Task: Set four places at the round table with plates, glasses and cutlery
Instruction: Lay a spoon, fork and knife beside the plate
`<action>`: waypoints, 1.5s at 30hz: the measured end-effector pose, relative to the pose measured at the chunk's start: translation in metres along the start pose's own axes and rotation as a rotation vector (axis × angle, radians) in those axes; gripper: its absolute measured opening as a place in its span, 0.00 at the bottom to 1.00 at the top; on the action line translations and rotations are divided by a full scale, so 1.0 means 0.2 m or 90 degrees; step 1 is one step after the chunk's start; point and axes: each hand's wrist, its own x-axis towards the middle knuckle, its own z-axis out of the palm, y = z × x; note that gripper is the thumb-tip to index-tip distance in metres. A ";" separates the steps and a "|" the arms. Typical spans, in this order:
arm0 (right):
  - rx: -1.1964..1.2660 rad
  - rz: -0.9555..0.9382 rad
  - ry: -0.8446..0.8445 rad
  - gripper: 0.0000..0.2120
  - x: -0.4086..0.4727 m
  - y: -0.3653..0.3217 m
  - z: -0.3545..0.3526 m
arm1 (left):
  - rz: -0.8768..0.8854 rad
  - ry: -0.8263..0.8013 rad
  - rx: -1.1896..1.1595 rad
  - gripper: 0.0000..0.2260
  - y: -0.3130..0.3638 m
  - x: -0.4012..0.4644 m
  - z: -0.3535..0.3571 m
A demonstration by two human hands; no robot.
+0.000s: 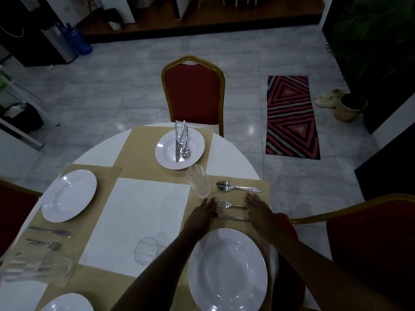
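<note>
On the round white table (143, 216) lie tan placemats with white plates. At the right place, a plate (228, 269) sits near me, and beyond it lie a knife (232, 218), a fork (229, 205) and a spoon (238, 187). My left hand (202, 213) rests flat at the left ends of the knife and fork, and my right hand (260, 208) lies flat at their right ends, fingers straight. A glass (198, 180) stands just left of the spoon. The far plate (179, 147) carries a knife, fork and spoon. The left plate (69, 195) has a knife (50, 231) and fork (43, 243) beside it.
A second glass (146, 250) stands near the table's middle and a blurred glass (38, 267) at the near left. Another plate (67, 304) shows at the bottom left. Red chairs stand at the far side (193, 95), right (370, 234) and left. A striped rug (292, 117) lies on the tiled floor.
</note>
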 end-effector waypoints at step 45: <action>0.017 0.226 -0.056 0.31 0.17 -0.18 0.04 | -0.317 0.194 -0.340 0.27 -0.14 0.06 0.11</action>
